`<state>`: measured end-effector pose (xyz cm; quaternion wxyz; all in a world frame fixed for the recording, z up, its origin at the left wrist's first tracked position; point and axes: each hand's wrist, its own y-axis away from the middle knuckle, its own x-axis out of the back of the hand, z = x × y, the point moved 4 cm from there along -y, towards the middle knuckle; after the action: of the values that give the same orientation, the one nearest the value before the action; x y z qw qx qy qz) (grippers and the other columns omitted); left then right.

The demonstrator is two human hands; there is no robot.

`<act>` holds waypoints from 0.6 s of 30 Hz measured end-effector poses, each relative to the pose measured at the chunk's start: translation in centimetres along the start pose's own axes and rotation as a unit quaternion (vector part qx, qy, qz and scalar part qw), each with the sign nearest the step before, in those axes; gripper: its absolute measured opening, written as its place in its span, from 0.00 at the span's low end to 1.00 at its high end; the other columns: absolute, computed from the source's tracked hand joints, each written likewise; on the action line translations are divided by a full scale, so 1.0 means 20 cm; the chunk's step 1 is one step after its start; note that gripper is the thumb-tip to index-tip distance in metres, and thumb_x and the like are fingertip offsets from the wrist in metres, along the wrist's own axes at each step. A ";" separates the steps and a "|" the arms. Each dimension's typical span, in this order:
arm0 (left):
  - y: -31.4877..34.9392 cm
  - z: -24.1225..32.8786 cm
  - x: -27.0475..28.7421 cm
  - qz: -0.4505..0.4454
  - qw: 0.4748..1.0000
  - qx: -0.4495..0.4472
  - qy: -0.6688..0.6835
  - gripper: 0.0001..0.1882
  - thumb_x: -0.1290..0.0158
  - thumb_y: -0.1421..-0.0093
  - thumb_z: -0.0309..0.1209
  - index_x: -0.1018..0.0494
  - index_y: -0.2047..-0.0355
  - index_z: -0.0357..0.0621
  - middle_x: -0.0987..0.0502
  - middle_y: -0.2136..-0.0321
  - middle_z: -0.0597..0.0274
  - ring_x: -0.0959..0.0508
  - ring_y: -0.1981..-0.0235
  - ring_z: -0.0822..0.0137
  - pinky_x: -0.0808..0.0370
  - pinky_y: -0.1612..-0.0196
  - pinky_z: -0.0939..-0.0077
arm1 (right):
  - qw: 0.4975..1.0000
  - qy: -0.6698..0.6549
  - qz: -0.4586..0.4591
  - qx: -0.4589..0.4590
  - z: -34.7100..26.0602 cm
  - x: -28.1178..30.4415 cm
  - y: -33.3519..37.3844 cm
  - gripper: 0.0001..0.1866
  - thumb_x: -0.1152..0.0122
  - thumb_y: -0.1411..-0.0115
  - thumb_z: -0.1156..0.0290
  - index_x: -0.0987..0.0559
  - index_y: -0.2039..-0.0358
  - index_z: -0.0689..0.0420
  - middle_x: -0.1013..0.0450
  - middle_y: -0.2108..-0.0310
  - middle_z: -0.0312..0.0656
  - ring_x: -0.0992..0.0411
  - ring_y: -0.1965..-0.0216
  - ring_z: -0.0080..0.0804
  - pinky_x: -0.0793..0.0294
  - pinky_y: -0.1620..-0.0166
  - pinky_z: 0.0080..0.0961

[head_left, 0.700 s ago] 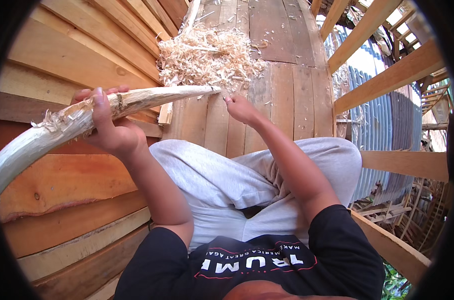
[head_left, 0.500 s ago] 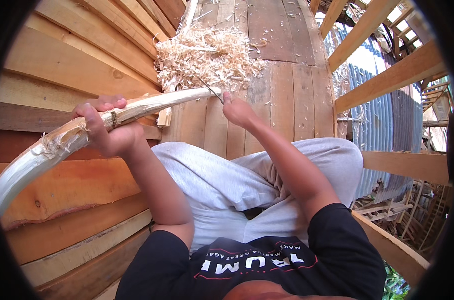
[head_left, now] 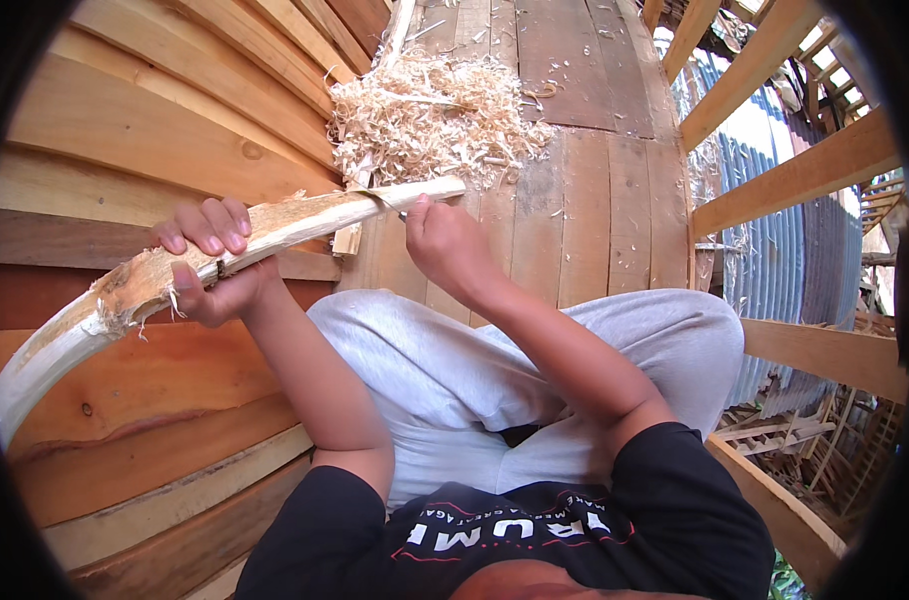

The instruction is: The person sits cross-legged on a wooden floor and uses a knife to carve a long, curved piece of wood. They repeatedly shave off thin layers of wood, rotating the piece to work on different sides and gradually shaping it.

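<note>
We see the thin blade (head_left: 383, 200) lying across the pale, curved length of wood (head_left: 320, 220) partway back from its tip, whereas a moment ago it crossed right at that tip. Our right hand (head_left: 443, 245) has come nearer to our left hand (head_left: 213, 255) along with it, and the wood has rolled, so that a rough tan face now shows along its upper side. The fingers of our left hand have shifted too, now curled over the top with the thumb on the near side, closed firmly around the wood. Our right hand is balled into a fist just below the wood; the blade juts from it, but our fingers hide whatever handle there is. The wood slants up to the right before the plank wall (head_left: 135, 110), its tip above the floorboards (head_left: 540, 230) and near the heap of shavings (head_left: 430, 115), which has stayed put on the boards. The wood's far left end is cut off by the dark rim, and we cannot tell whether the dark mark by our left thumb is a notch or a band
</note>
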<state>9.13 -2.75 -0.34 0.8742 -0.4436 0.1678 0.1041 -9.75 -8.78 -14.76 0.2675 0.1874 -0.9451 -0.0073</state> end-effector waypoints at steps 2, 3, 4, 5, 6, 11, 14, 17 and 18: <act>0.02 -0.02 -0.07 -0.030 0.999 -0.004 0.017 0.14 0.45 0.48 0.40 0.35 0.67 0.50 0.33 0.80 0.67 0.32 0.79 0.71 0.35 0.70 0.73 | 0.999 0.024 0.017 0.017 -0.12 0.09 0.02 0.30 0.65 0.33 0.58 0.22 0.82 0.65 0.26 0.78 0.61 0.26 0.72 0.60 0.27 0.63 0.52; 0.01 -0.03 -0.13 -0.040 0.999 -0.010 0.015 0.13 0.46 0.47 0.39 0.36 0.66 0.50 0.33 0.79 0.66 0.31 0.79 0.70 0.34 0.70 0.73 | 0.999 0.038 0.022 0.029 -0.15 0.11 0.02 0.30 0.65 0.33 0.59 0.22 0.82 0.65 0.26 0.78 0.61 0.26 0.73 0.60 0.27 0.63 0.52; 0.01 -0.03 -0.16 -0.049 0.999 -0.017 0.013 0.13 0.46 0.46 0.38 0.36 0.64 0.49 0.33 0.79 0.65 0.31 0.79 0.69 0.33 0.70 0.72 | 0.998 0.043 0.038 0.020 -0.11 0.10 0.01 0.30 0.65 0.33 0.59 0.22 0.82 0.65 0.26 0.78 0.61 0.26 0.73 0.60 0.27 0.63 0.52; 0.01 -0.04 -0.15 -0.040 0.999 -0.012 0.000 0.13 0.47 0.46 0.37 0.36 0.64 0.49 0.32 0.78 0.64 0.31 0.79 0.69 0.33 0.70 0.72 | 0.997 0.050 0.055 0.011 -0.03 0.06 -0.03 0.30 0.65 0.33 0.59 0.22 0.81 0.65 0.26 0.78 0.61 0.26 0.73 0.60 0.27 0.64 0.52; -0.01 -0.05 -0.14 -0.039 0.999 -0.012 0.006 0.13 0.47 0.46 0.37 0.36 0.64 0.49 0.32 0.78 0.64 0.31 0.79 0.69 0.33 0.70 0.71 | 0.996 0.052 0.078 0.004 0.04 0.05 -0.07 0.30 0.64 0.33 0.59 0.22 0.81 0.65 0.26 0.78 0.61 0.26 0.73 0.60 0.27 0.64 0.52; -0.03 -0.06 -0.22 -0.024 0.999 -0.027 -0.032 0.11 0.48 0.45 0.37 0.36 0.67 0.49 0.32 0.79 0.65 0.32 0.80 0.70 0.34 0.72 0.73 | 0.991 0.034 0.088 -0.095 0.64 -0.03 -0.24 0.30 0.65 0.34 0.58 0.21 0.79 0.67 0.26 0.75 0.64 0.26 0.69 0.63 0.28 0.59 0.53; 0.01 -0.03 -0.20 0.031 0.996 -0.034 -0.080 0.10 0.48 0.45 0.38 0.36 0.70 0.50 0.33 0.81 0.66 0.34 0.82 0.71 0.35 0.73 0.74 | 0.998 0.004 0.033 -0.057 0.29 -0.03 -0.14 0.31 0.65 0.34 0.58 0.22 0.79 0.68 0.26 0.74 0.65 0.26 0.68 0.64 0.29 0.57 0.53; 0.02 -0.03 -0.17 0.082 0.992 -0.033 -0.089 0.10 0.48 0.44 0.39 0.36 0.70 0.50 0.34 0.81 0.67 0.34 0.82 0.72 0.35 0.73 0.74 | 1.000 0.013 0.002 -0.025 -0.08 0.08 -0.02 0.31 0.65 0.34 0.58 0.22 0.80 0.69 0.26 0.74 0.65 0.26 0.68 0.64 0.29 0.57 0.53; 0.01 -0.03 -0.17 0.088 0.992 -0.032 -0.088 0.10 0.48 0.44 0.38 0.36 0.70 0.50 0.34 0.81 0.67 0.34 0.82 0.72 0.35 0.73 0.74 | 1.000 0.016 -0.007 -0.014 -0.12 0.10 0.00 0.31 0.65 0.34 0.58 0.22 0.80 0.68 0.26 0.74 0.65 0.26 0.68 0.64 0.29 0.57 0.53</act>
<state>5.82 -3.31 0.43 0.8581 -0.4443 0.1255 0.2249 -10.10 -9.37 -11.77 0.2855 0.1907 -0.9390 -0.0197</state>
